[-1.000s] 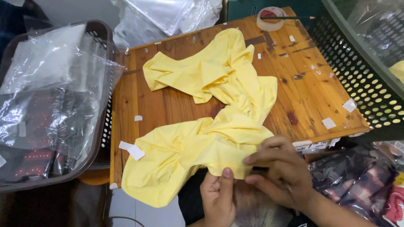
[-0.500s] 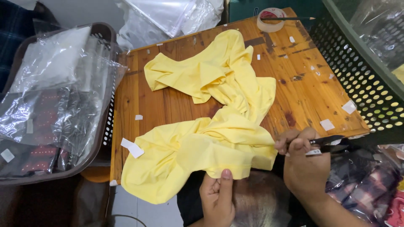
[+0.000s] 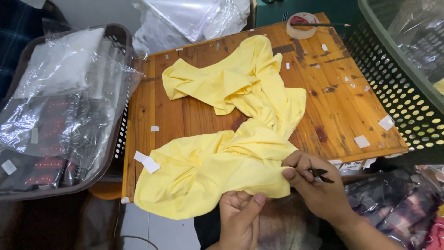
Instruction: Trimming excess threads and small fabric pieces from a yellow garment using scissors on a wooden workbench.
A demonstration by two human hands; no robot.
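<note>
Yellow crumpled cotton garment (image 3: 222,157) lying across the wooden desk (image 3: 337,102) | left hand (image 3: 238,217) pinching its near hem | right hand (image 3: 319,187) gripping small dark snips (image 3: 320,174) beside that hem | advice: keeping the hem taut, snipping only stray thread

Square wooden table (image 3: 194,111), scuffed and stained. A crumpled yellow garment (image 3: 226,139) sprawls from centre toward six o'clock, spilling over the edge. Tape roll (image 3: 301,28) and pencil (image 3: 323,24) at one o'clock. White paper scraps (image 3: 147,162) are scattered around.

Crumpled yellow garment (image 3: 231,139) on table (image 3: 333,97)
</note>
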